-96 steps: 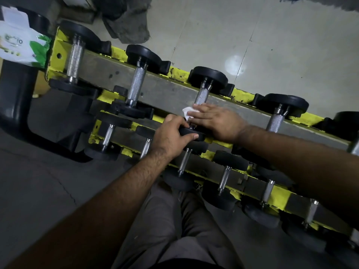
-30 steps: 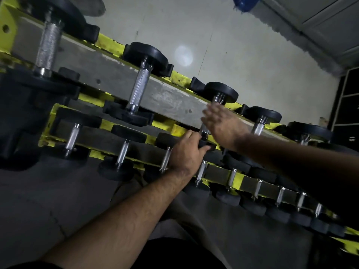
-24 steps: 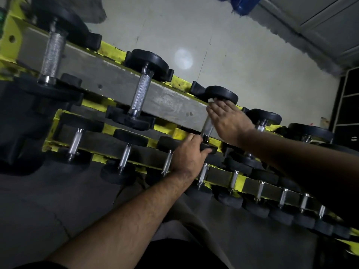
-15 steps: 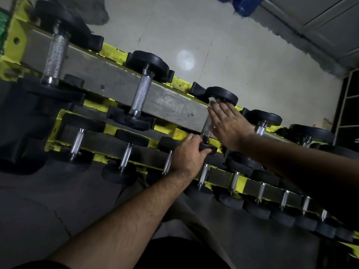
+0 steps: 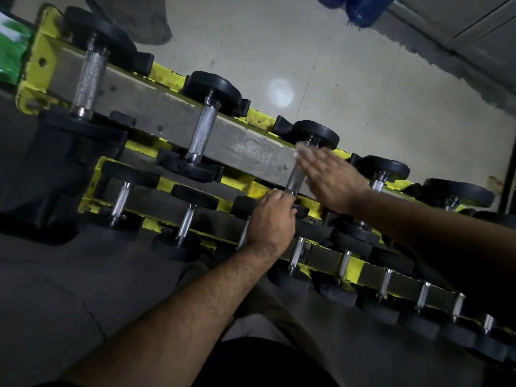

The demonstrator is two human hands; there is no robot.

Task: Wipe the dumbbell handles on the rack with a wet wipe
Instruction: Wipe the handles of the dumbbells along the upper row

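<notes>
Dumbbell handle (image 5: 293,182) runs crosswise over the rack (image 5: 173,113) rails.

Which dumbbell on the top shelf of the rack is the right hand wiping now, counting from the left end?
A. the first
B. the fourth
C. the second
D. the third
D: the right hand lies with the wipe on the handle of the third dumbbell from the left on the top shelf, while the left hand grips that dumbbell's near end.
</notes>
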